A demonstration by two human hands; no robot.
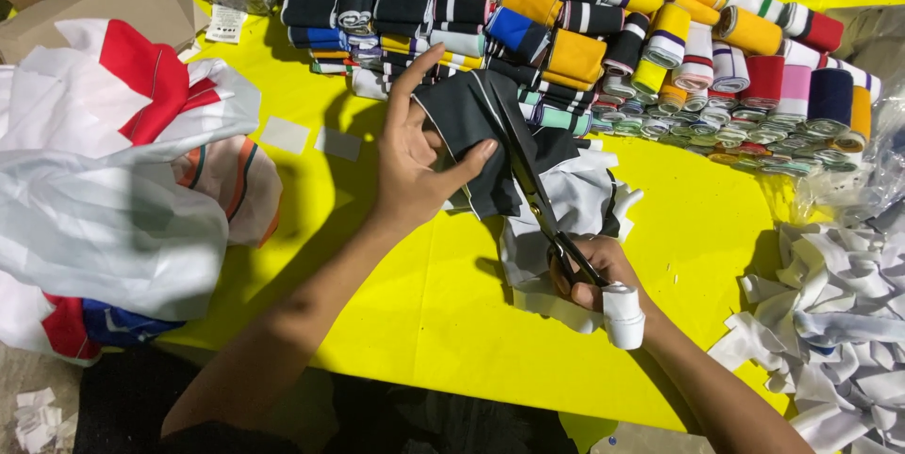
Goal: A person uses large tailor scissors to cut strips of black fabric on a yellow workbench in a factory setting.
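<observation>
Fingers of left hand (410, 157) pinch the dark cloth (467, 115) at tabletop (452, 303) centre; right hand (594, 275) fingers clamp scissors (528, 171), blades pointing 11 o'clock. Best keep cloth taut and thumb off the blade line. Collar rolls (603, 30) at 12 o'clock.

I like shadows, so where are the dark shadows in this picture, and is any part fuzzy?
Head view: the left hand throws a dark shadow up the yellow table beside it; another sits under the right hand holding the scissors. The dark cloth looks sharp; the clear plastic glares.
</observation>
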